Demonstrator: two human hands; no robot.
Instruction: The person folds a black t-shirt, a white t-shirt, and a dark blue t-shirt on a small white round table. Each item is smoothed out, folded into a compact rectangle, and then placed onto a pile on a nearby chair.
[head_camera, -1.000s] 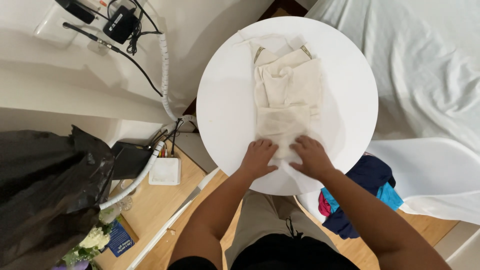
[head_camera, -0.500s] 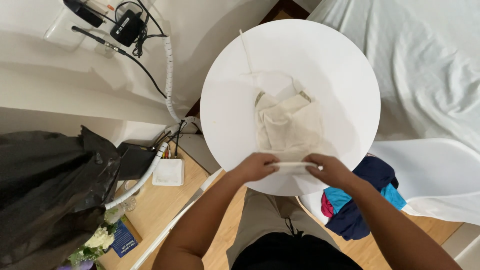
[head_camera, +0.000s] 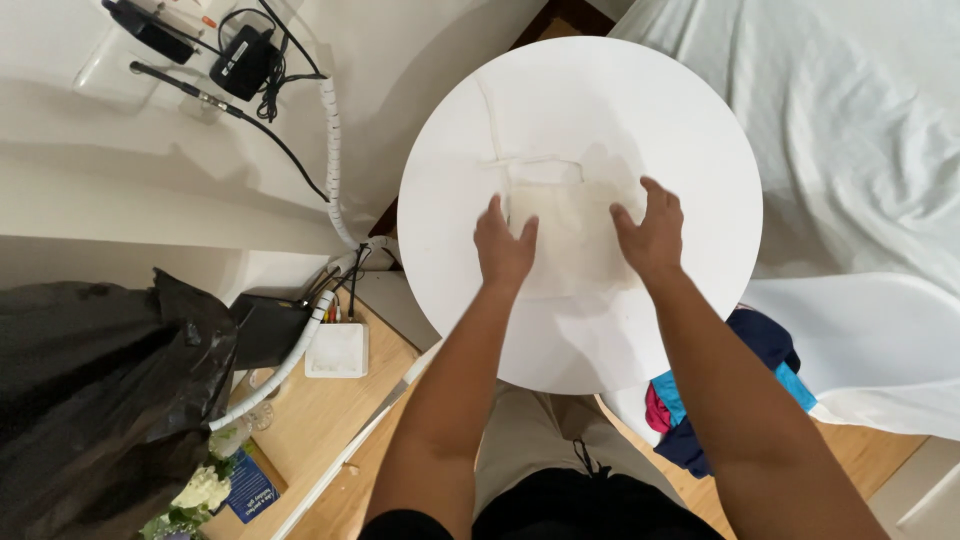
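A cream cloth (head_camera: 575, 235), folded into a rough square, lies flat near the middle of the round white table (head_camera: 700, 130). My left hand (head_camera: 503, 245) rests palm down on the cloth's left edge, fingers spread. My right hand (head_camera: 650, 232) presses palm down on its right edge, fingers spread as well. Thin cream straps (head_camera: 490, 120) of the cloth trail toward the far side of the table.
A black plastic bag (head_camera: 90, 400) fills the lower left. A white box (head_camera: 337, 350) and cables lie on the wooden floor beside it. Colourful clothes (head_camera: 720, 400) are piled under the table's right side. White sheeting (head_camera: 860, 150) covers the right.
My hands lifted the cloth's near edge and folded it away from me. They now lie flat on the shorter, folded cloth, farther up the table.
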